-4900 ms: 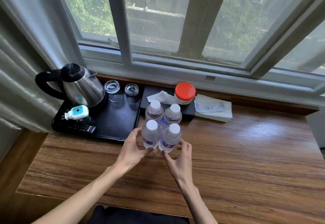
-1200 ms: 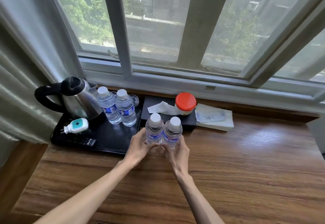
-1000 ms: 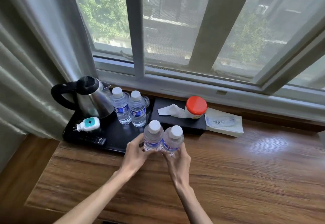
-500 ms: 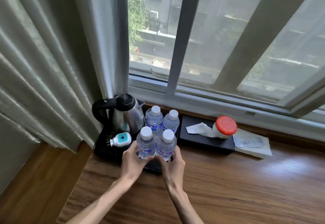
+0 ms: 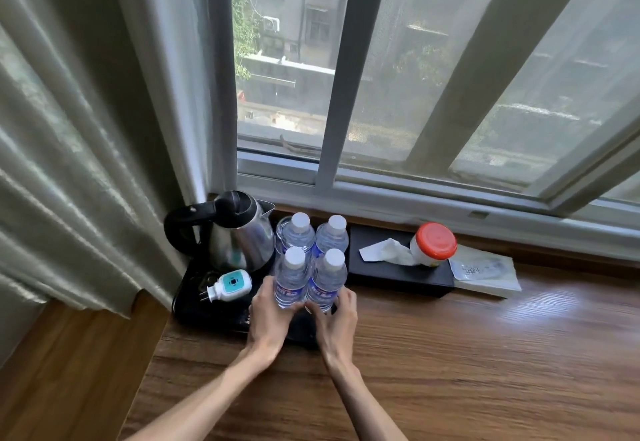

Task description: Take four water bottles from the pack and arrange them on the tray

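Several small clear water bottles with white caps stand in a tight square on the black tray (image 5: 194, 305). The back pair (image 5: 299, 236) (image 5: 333, 237) stands beside the kettle. My left hand (image 5: 268, 312) wraps the front left bottle (image 5: 292, 279) low on its blue label. My right hand (image 5: 335, 316) grips the front right bottle (image 5: 327, 281) the same way. Both front bottles are upright at the tray's right front part; their bases are hidden by my fingers.
A steel kettle (image 5: 239, 236) with a black handle fills the tray's back left, a white plug-in device (image 5: 230, 284) lies in front of it. Right of the tray: a black tissue box (image 5: 398, 272), a red-lidded jar (image 5: 434, 245), a white packet (image 5: 485, 272). Curtain at left, window behind.
Both hands carried the front pair of bottles left from the wooden table onto the tray, in front of the back pair. The camera swung left too.
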